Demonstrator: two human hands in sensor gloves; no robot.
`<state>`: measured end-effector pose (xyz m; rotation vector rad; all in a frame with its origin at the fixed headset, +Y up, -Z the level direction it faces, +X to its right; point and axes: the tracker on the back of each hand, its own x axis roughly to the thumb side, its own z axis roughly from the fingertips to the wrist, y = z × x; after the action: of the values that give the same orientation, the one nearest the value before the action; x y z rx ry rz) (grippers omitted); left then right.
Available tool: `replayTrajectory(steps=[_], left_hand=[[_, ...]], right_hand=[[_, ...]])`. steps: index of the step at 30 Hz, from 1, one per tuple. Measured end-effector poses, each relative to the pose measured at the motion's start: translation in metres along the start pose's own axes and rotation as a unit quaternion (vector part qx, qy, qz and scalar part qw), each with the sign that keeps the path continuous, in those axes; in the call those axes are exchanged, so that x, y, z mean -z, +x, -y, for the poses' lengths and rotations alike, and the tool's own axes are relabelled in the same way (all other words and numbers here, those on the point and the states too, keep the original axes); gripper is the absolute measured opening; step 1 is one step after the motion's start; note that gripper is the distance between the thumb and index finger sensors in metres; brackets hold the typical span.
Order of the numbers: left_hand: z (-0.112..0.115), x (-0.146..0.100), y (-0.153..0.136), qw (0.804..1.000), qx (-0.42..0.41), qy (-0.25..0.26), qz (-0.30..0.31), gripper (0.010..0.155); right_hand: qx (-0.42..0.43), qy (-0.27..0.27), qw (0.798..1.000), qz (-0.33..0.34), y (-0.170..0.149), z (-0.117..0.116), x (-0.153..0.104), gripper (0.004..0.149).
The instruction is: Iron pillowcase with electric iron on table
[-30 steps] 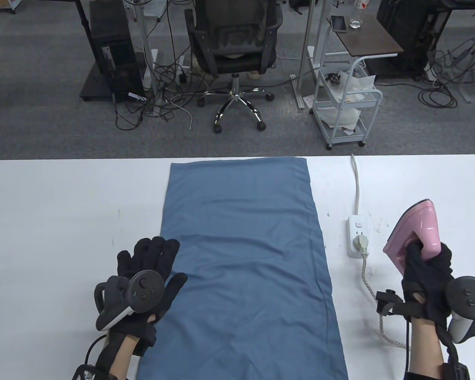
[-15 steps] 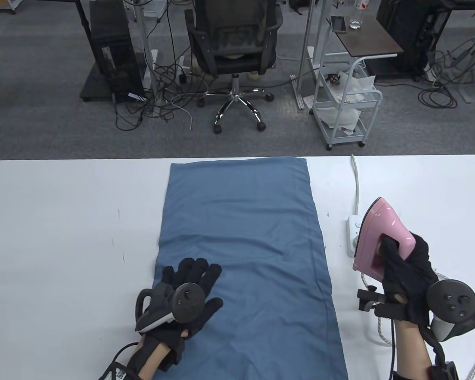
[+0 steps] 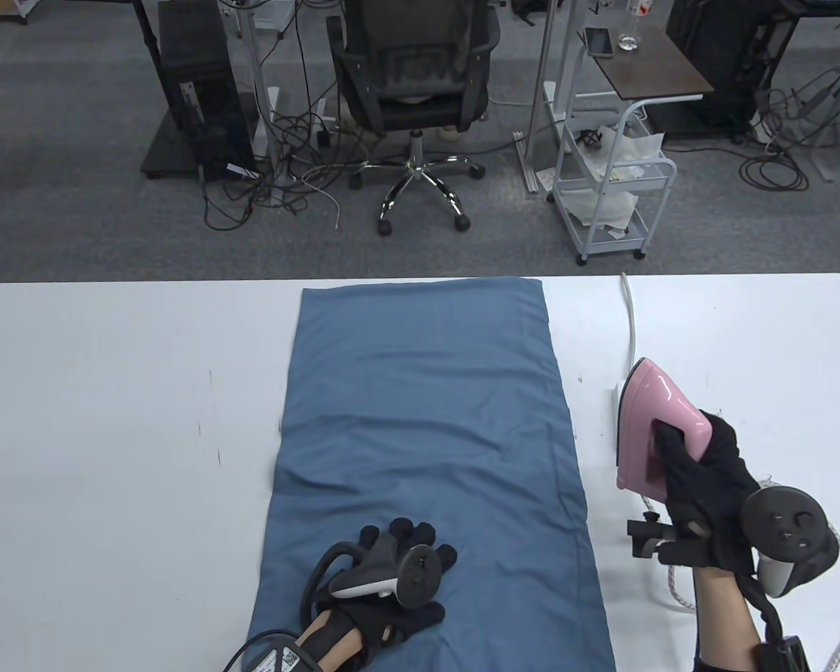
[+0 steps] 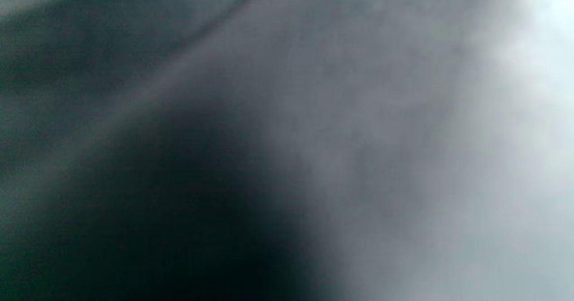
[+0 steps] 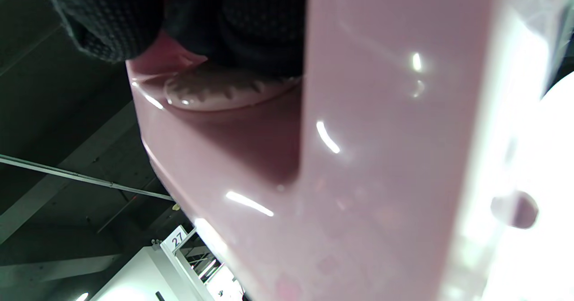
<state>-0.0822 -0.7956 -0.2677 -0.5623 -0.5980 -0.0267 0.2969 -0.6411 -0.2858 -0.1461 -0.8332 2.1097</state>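
A blue pillowcase (image 3: 427, 434) lies flat along the middle of the white table (image 3: 112, 392). My left hand (image 3: 399, 560) rests flat on its near part, fingers spread. My right hand (image 3: 700, 483) grips the handle of a pink electric iron (image 3: 654, 427), held to the right of the pillowcase, above the table. The iron (image 5: 358, 166) fills the right wrist view, with my gloved fingers (image 5: 134, 18) wrapped on its handle. The left wrist view is a blur of grey-blue cloth (image 4: 314, 112).
A white power strip (image 3: 614, 392) is mostly hidden behind the iron, and its cable (image 3: 630, 315) runs to the table's far edge. The iron's braided cord (image 3: 679, 595) loops near my right wrist. An office chair (image 3: 413, 91) and a white cart (image 3: 616, 189) stand beyond the table.
My left hand slid right from the table's edge onto the near part of the pillowcase. My right hand carried the iron left toward the pillowcase, over the power strip.
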Motion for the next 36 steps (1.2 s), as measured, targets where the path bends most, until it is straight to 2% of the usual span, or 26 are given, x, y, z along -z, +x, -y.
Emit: replayTrajectory(steps=[6, 11, 14, 19, 23, 30, 34, 36], left_hand=[[0.006, -0.008, 0.002, 1.0, -0.005, -0.021, 0.011, 0.08], [0.012, -0.006, -0.002, 0.999, -0.028, -0.039, 0.023, 0.08], [0.021, -0.002, -0.007, 0.995, -0.058, -0.078, 0.031, 0.079], [0.022, -0.001, -0.01, 0.993, -0.072, -0.084, 0.035, 0.079], [0.021, -0.001, -0.01, 0.993, -0.073, -0.085, 0.036, 0.079], [0.021, -0.002, -0.009, 0.993, -0.07, -0.083, 0.038, 0.079], [0.021, -0.002, -0.009, 0.993, -0.069, -0.083, 0.039, 0.079], [0.021, -0.002, -0.008, 0.993, -0.069, -0.083, 0.039, 0.08]], right_hand=[[-0.031, 0.04, 0.998, 0.029, 0.009, -0.009, -0.004, 0.054], [-0.092, 0.147, 0.981, 0.083, 0.028, -0.034, -0.014, 0.056], [-0.168, 0.238, 0.947, 0.133, 0.045, -0.064, -0.03, 0.06], [-0.264, 0.339, 0.883, 0.188, 0.054, -0.112, -0.065, 0.062], [-0.308, 0.374, 0.85, 0.205, 0.055, -0.136, -0.081, 0.062], [-0.352, 0.425, 0.808, 0.209, 0.049, -0.158, -0.096, 0.061], [-0.361, 0.416, 0.813, 0.188, 0.046, -0.164, -0.086, 0.062], [-0.378, 0.397, 0.817, 0.177, 0.041, -0.173, -0.073, 0.062]])
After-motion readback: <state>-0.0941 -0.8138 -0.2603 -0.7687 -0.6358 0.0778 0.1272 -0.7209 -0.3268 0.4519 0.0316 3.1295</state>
